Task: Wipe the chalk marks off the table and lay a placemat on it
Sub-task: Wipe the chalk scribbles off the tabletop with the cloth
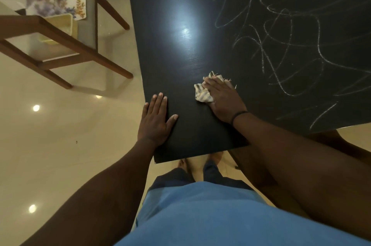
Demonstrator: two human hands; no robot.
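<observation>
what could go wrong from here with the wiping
1. The cloth is small and bunched under the right hand, so it may smear the chalk marks rather than lift them.
2. The scribbles run past the frame's right and top edges, so far patches could be missed.
3. The left hand rests flat at the table edge; leaning hard there might shift the table.

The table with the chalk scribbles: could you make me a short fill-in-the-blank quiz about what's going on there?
1. The right hand presses a striped ____ onto the table.
2. The left hand lies ____ on the table near its edge, holding nothing.
3. The chalk marks that remain lie to the ____ of the right hand.
4. The floral placemat lies on a ____, not yet on the table.

Missing words: cloth; flat; right; chair
</observation>
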